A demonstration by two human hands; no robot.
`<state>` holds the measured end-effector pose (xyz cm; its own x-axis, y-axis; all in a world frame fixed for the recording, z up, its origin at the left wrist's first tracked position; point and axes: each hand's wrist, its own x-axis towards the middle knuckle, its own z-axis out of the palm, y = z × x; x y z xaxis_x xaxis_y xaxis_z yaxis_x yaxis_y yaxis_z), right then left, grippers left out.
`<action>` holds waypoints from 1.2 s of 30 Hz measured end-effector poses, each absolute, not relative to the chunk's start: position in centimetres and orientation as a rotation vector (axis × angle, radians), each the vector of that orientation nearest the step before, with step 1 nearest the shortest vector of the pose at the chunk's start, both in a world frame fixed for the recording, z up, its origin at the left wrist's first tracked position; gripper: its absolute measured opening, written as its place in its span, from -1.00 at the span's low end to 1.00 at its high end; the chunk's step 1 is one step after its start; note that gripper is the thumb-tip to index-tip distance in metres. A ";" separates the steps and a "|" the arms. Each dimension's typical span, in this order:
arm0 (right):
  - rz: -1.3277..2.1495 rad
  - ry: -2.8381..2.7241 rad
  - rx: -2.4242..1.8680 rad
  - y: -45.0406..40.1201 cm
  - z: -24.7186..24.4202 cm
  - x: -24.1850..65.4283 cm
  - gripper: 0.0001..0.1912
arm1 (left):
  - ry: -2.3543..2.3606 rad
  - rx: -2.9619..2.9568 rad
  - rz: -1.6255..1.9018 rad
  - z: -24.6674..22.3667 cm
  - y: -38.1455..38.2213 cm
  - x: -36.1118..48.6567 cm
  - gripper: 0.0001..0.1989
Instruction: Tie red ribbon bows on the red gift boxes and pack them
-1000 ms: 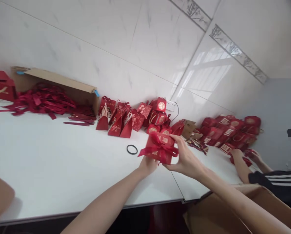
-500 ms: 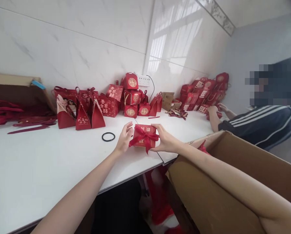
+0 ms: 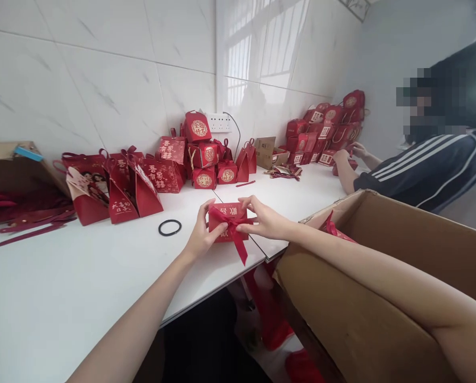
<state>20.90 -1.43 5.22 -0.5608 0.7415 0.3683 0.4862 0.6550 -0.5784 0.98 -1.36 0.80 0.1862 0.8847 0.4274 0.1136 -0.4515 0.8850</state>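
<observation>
Between my hands, at the front edge of the white table [image 3: 114,276], is a small red gift box [image 3: 217,234] with printed gold characters. A red ribbon bow [image 3: 233,226] is tied across its top, and one tail hangs down over the near side. My left hand [image 3: 202,229] grips the box's left side, its thumb on the bow's knot area. My right hand [image 3: 264,219] has its thumb and a finger pinching the ribbon's right part, with other fingers at the box's far right corner. A black ring-shaped band [image 3: 169,227] lies to the left.
Triangular red gift bags [image 3: 122,197] and stacked red boxes [image 3: 203,154] line the wall. Dark red ribbon strips [image 3: 34,226] lie at left by a carton. A big open cardboard box [image 3: 341,287] stands at my right. A co-worker [image 3: 421,170] handles a red box beyond it.
My left hand has closed onto the box's left side and the bow. My right hand's fingers have moved from the box's right side onto the ribbon. The view has shifted slightly.
</observation>
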 end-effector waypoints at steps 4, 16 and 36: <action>0.406 -2.348 -0.863 -1.2 5.4 21.0 -0.82 | 0.898 1.693 1.291 0.7 -1.4 0.9 -0.34; 0.604 -2.302 -0.926 -1.3 6.0 21.2 -0.79 | 0.860 1.705 1.191 1.1 -1.2 0.4 -0.17; 0.428 -2.366 -0.923 -1.7 5.3 21.3 -0.41 | 0.764 1.591 1.120 1.0 -1.3 0.2 -0.13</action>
<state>21.25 -1.74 5.30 -0.6071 0.6961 0.3833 0.5176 0.7124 -0.4739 0.20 -1.29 1.03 0.3702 0.8815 0.2931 -0.0490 -0.2966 0.9538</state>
